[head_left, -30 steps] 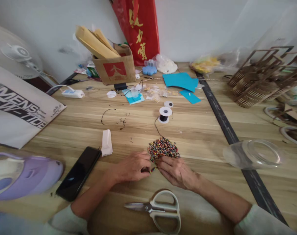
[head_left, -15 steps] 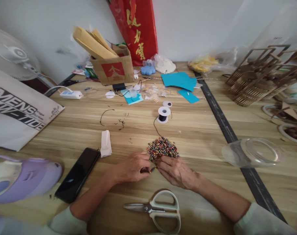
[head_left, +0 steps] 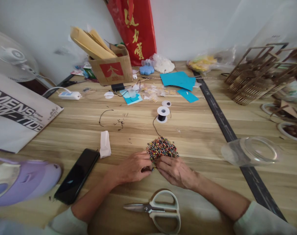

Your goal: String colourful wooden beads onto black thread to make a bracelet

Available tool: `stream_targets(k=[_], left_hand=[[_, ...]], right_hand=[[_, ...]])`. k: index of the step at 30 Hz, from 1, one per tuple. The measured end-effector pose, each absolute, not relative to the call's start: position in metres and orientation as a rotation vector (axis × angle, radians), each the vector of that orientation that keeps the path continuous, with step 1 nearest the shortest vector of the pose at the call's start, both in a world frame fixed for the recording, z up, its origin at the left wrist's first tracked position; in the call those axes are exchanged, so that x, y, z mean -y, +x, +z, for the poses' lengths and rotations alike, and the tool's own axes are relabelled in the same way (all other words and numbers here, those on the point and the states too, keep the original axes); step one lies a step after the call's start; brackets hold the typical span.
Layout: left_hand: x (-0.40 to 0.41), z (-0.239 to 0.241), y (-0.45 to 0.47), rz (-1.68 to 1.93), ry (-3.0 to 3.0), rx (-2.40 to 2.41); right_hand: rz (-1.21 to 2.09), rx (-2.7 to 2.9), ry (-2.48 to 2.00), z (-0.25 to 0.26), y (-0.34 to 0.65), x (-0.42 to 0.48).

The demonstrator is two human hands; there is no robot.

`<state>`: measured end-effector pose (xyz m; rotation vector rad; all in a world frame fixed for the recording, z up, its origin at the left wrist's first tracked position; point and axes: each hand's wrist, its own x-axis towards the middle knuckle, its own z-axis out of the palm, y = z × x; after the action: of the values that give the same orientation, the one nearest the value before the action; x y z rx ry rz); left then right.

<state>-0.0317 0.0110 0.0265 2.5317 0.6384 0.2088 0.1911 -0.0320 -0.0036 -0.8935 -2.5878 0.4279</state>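
Note:
A heap of small multicoloured beads [head_left: 162, 147] lies on the wooden table. At its near edge, my left hand [head_left: 136, 166] is closed, its fingertips pinching a short string of beads [head_left: 153, 168]. My right hand [head_left: 174, 169] is closed too, fingers together over the heap's near side, at the other end of that strand. Much of the strand is hidden by the fingers. Black cord [head_left: 156, 125] runs from a white spool [head_left: 162, 115] down into the heap. Scissors with pale handles [head_left: 164, 209] lie closer to me, blades pointing left.
A black phone [head_left: 77, 175] and folded white paper [head_left: 105, 144] lie left of my hands. A clear plastic jar [head_left: 251, 151] is on its side at right. Behind are blue cards [head_left: 177, 80], a cardboard box [head_left: 111, 70] and wooden baskets [head_left: 253, 85].
Both hands stay almost in place at the heap. Less of the bead strand shows between the fingers now. The view has shifted slightly.

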Motion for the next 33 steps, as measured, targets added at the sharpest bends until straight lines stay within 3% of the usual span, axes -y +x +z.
stream_targets(k=[33], left_hand=[[-0.007,0.016,-0.023,0.324,2.481,-0.703]], right_hand=[[0.556,2.445,-0.897,-0.006,0.193,0.030]])
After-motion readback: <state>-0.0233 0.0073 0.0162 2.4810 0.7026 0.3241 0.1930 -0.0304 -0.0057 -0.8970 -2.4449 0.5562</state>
